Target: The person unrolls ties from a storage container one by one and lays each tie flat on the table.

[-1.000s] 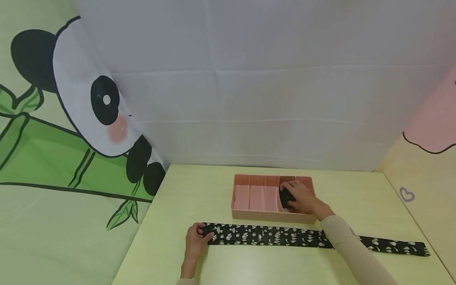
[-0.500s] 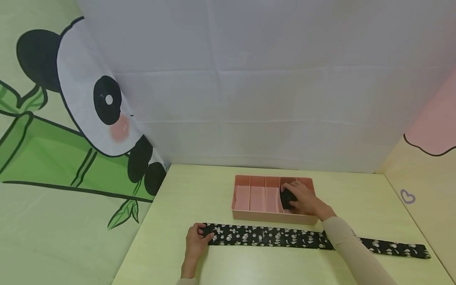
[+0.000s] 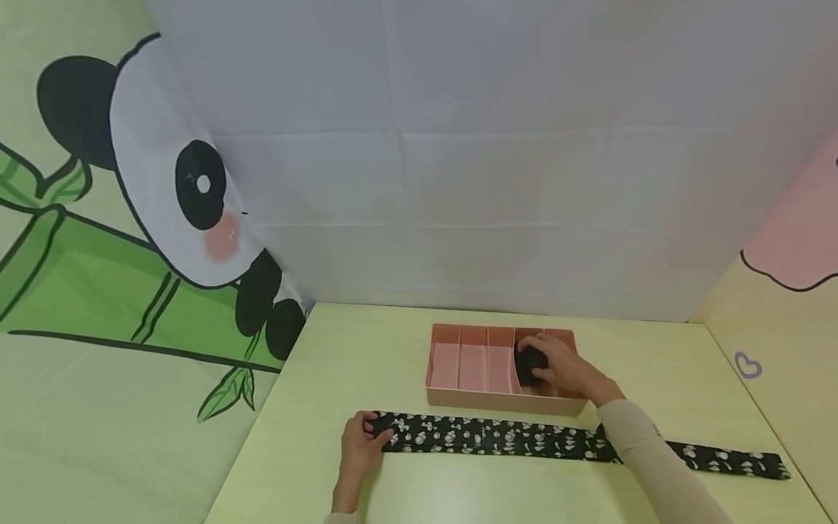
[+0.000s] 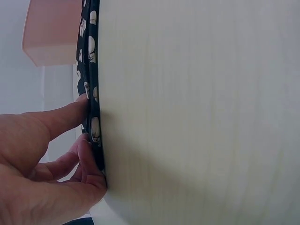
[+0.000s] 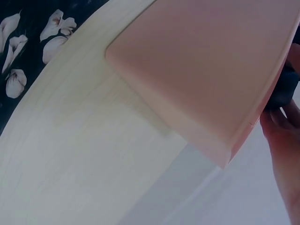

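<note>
Behind the pale table (image 3: 281,473) hangs a grey-white sheet (image 3: 458,182), with a printed panda (image 3: 157,182) at the left. On the table lies the strip (image 3: 478,437), dark folded cloth with a pale print, stretched long from left to right and passing under the right forearm (image 3: 655,458). The left hand (image 3: 360,447) holds its left end, thumb and fingers narrowly apart, presumably so that end lies flat and straight. Just beyond the strip, not touching it, stands the pink tray (image 3: 504,399); in its fourth compartment from the left is the black thing (image 3: 529,364), which the right hand (image 3: 566,367) grips from above between thumb and fingers, likely because the dividers leave little room at its sides. What it is, I cannot tell. Only the head view shows the compartments and the strip's full run. The left wrist view adds the strip's layered edge; the right wrist view gives the tray's plain outer wall, with the black thing between fingers past the rim.
</note>
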The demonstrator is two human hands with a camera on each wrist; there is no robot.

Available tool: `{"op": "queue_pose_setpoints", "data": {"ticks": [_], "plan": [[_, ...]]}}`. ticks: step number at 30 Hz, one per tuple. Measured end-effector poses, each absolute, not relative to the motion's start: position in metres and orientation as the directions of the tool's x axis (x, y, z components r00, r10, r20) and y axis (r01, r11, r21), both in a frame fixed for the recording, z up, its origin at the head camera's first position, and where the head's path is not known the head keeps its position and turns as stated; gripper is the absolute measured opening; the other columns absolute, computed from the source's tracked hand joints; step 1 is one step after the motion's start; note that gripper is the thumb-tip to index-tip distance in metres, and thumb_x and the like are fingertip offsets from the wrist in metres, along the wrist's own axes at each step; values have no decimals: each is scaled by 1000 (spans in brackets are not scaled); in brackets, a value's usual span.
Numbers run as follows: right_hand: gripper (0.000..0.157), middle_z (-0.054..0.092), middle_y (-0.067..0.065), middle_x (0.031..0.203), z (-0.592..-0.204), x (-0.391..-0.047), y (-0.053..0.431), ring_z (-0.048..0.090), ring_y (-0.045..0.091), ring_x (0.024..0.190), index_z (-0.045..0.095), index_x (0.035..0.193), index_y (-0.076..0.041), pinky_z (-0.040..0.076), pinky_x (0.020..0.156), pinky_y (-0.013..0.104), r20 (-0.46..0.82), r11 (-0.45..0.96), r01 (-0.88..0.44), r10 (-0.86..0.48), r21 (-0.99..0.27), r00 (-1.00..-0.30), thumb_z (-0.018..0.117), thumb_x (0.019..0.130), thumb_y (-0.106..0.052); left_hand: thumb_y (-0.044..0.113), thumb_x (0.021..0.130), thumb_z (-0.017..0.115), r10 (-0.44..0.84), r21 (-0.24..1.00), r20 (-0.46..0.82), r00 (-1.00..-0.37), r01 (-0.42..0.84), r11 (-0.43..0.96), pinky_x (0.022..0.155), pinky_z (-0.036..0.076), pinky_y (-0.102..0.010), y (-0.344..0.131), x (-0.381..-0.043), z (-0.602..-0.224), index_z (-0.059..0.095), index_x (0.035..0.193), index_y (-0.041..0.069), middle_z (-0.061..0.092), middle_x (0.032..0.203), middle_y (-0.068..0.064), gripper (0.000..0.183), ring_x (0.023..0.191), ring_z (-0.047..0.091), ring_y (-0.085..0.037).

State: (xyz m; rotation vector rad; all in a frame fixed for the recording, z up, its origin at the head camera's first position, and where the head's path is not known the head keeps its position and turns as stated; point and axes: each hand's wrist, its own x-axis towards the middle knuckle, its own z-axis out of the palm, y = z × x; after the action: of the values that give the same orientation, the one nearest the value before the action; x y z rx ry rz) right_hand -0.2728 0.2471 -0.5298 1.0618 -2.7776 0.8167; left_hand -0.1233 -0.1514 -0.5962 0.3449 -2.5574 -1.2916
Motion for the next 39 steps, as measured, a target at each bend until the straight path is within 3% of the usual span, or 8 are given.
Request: {"op": "queue_pose_setpoints", "data": {"ticks": [11, 18, 24, 39], "plan": [[43, 53, 9, 121, -527, -273, 250, 53, 25, 100, 57, 118, -11, 48, 80, 46, 280, 562, -650, -606, -511, -744, 74, 80, -2, 7, 74, 80, -316, 816, 100, -944, -104, 568, 66, 41, -26, -150, -123, -598, 56, 105, -3, 48, 87, -12, 41, 74, 46, -16], [43, 54, 4, 126, -525, -276, 256, 49, 26, 117, 56, 121, -15, 43, 92, 49, 285, 547, -628, -585, -554, -760, 72, 82, -6, 6, 72, 80, -306, 819, 196, -932, -17, 573, 64, 41, -29, -149, -122, -600, 56, 101, -3, 46, 84, -11, 39, 71, 46, -18], [44, 58, 5, 119, -515, -271, 257, 51, 29, 112, 57, 121, -14, 43, 90, 54, 336, 528, -625, -544, -576, -769, 73, 81, -5, 7, 74, 79, -321, 809, 102, -942, -109, 577, 66, 41, -27, -150, -124, -599, 56, 106, -2, 48, 88, -11, 41, 74, 46, -17], [47, 59, -1, 118, -514, -263, 265, 57, 19, 105, 58, 120, -17, 49, 82, 44, 445, 457, -653, -487, -604, -752, 78, 78, -17, 8, 74, 80, -314, 813, 110, -943, -96, 574, 65, 41, -27, -152, -126, -603, 56, 106, -3, 48, 88, -11, 41, 74, 45, -16]]}}
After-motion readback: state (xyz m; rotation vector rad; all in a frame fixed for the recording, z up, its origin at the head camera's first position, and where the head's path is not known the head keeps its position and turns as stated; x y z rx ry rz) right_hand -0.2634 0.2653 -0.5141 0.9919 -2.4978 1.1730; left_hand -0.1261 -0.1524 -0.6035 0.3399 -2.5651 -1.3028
